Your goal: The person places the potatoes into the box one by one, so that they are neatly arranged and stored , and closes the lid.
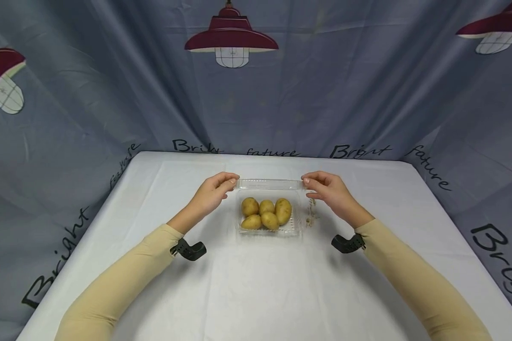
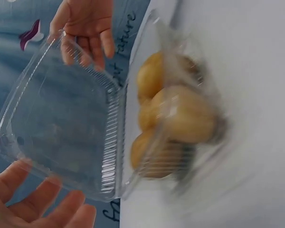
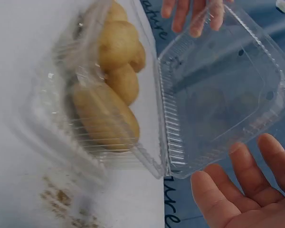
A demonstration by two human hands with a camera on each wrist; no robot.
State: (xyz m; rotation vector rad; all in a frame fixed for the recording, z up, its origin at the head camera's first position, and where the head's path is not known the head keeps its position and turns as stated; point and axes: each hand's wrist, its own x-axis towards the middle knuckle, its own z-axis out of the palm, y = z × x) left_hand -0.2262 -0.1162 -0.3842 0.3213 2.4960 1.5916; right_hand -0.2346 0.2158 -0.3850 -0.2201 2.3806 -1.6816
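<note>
A clear plastic clamshell box (image 1: 291, 232) stands on the table with several yellow potatoes (image 1: 270, 219) in its base. Its hinged lid (image 1: 270, 184) is raised nearly upright at the far side. My left hand (image 1: 213, 192) holds the lid's left edge near the top corner between thumb and fingers. At the opposite corner, my right hand (image 1: 330, 190) pinches the lid's right edge. In the right wrist view the fingers (image 3: 249, 173) lie along the outside of the lid's side, and the thumb is out of sight. The left wrist view shows the potatoes (image 2: 185, 114) through the blurred base wall.
Brown crumbs (image 1: 310, 213) lie on the white tablecloth (image 1: 256, 289) just right of the box. A blue-grey curtain (image 1: 256, 104) with printed lamps and lettering closes off the back and sides. Each wrist carries a black camera mount (image 1: 189, 249).
</note>
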